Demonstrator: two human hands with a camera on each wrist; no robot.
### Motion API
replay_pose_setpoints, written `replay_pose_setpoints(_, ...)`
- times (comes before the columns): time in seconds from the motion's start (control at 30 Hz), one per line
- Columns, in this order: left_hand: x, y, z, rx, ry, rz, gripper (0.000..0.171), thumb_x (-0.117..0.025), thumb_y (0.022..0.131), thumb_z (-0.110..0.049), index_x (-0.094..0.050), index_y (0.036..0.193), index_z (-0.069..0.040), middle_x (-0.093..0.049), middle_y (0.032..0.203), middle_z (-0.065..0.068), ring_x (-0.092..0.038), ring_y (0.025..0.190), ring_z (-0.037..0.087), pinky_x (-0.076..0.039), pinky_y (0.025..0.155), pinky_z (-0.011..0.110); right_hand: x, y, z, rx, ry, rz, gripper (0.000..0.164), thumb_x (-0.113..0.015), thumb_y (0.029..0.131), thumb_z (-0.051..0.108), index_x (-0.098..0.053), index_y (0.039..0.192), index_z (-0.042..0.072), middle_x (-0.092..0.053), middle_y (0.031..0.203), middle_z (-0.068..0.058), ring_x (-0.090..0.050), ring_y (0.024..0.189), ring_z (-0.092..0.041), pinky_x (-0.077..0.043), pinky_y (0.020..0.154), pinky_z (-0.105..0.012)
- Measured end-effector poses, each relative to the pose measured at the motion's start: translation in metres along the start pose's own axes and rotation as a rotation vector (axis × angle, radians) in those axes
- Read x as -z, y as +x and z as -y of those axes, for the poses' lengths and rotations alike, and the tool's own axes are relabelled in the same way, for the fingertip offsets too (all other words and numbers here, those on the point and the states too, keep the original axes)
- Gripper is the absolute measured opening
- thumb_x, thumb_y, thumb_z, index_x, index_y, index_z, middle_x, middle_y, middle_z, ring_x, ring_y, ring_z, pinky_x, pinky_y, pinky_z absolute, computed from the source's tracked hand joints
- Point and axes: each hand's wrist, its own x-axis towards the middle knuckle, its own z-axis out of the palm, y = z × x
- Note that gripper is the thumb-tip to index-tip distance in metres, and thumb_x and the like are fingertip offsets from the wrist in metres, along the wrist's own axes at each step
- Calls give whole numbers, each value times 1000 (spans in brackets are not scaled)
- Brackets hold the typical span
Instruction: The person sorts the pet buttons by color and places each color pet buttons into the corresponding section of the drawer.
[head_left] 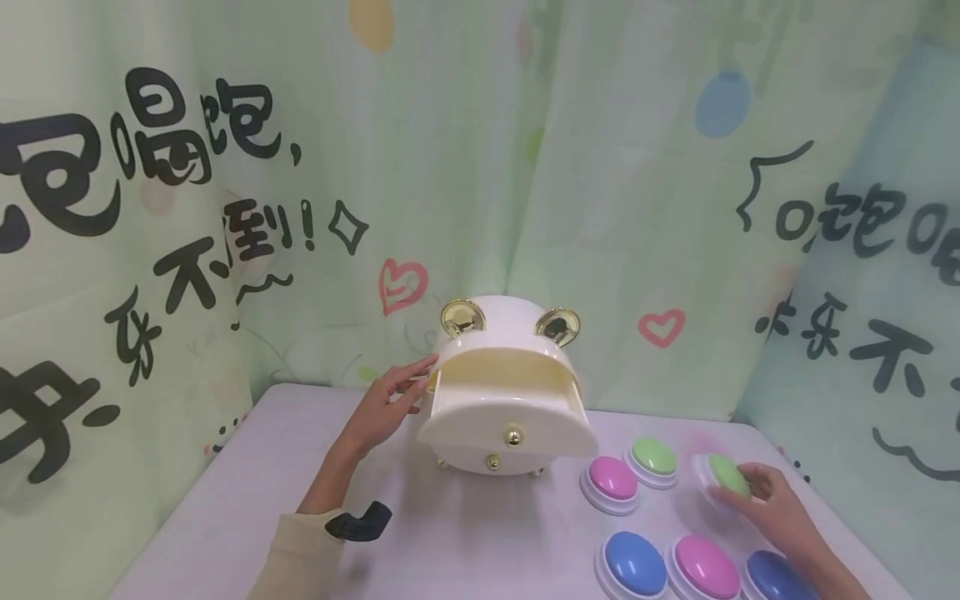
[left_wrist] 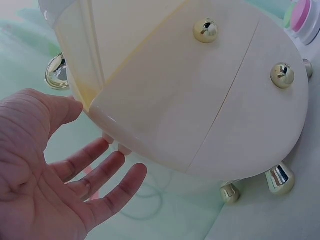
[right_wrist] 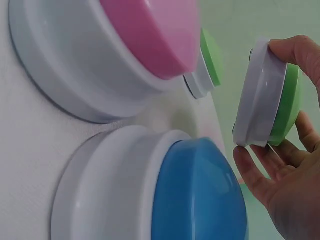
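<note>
A cream-white rounded box with gold ear-like rings, gold knobs and short gold feet stands on the table, its upper drawer pulled out. My left hand is at the box's left side, fingers loosely spread; in the left wrist view the thumb and fingertips reach the drawer's edge. My right hand grips a green push button with a white base. The right wrist view shows this button tilted, thumb on one side of the base and fingers on the other.
Left of my right hand are a pink button and another green button. Nearer stand a blue button, a pink button and a second blue button. A printed curtain hangs behind the white table.
</note>
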Motion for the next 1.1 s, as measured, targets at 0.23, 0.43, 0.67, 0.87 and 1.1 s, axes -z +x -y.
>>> replay_pose_setpoints(0.23, 1, -1, 0, 6, 0, -2, 46, -57, 106, -22, -52, 152, -20, -56, 143, 16, -61, 120, 36, -59, 89, 51, -8, -3, 8, 70, 14, -37, 91, -68, 98, 42, -17, 148, -15, -20, 154, -44, -20, 140, -64, -23, 112, -73)
replay_pose_setpoints(0.43, 2, -3, 1, 5, -6, 2, 46, -56, 107, -23, -51, 152, -18, -55, 144, 17, -59, 122, 38, -59, 90, 50, -16, -9, 15, 108, 3, -67, 90, -70, 97, 43, -20, 146, -15, -23, 152, -44, -23, 139, -64, -29, 110, -73)
replay_pose_setpoints(0.67, 0, -2, -1, 1, -2, 3, 46, -56, 107, -22, -52, 152, -20, -55, 144, 16, -60, 122, 37, -60, 89, 48, -22, -15, 29, 128, 26, -123, 103, -75, 93, 43, -12, 152, -14, -18, 156, -43, -23, 141, -62, -34, 110, -69)
replay_pose_setpoints(0.87, 0, -2, 2, 2, 5, -10, 46, -57, 106, -22, -53, 151, -20, -56, 144, 15, -61, 121, 36, -59, 90, 53, -26, -20, 41, 138, 41, -140, 105, -76, 92, 44, -12, 153, -12, -18, 156, -42, -22, 142, -61, -32, 110, -71)
replay_pose_setpoints(1.1, 0, -2, -2, -6, 9, -11, 45, -57, 106, -22, -53, 151, -20, -56, 144, 16, -61, 121, 37, -60, 89, 49, -30, -25, 54, 140, 65, -138, 106, -77, 91, 43, -11, 155, -9, -17, 158, -40, -22, 144, -59, -32, 110, -70)
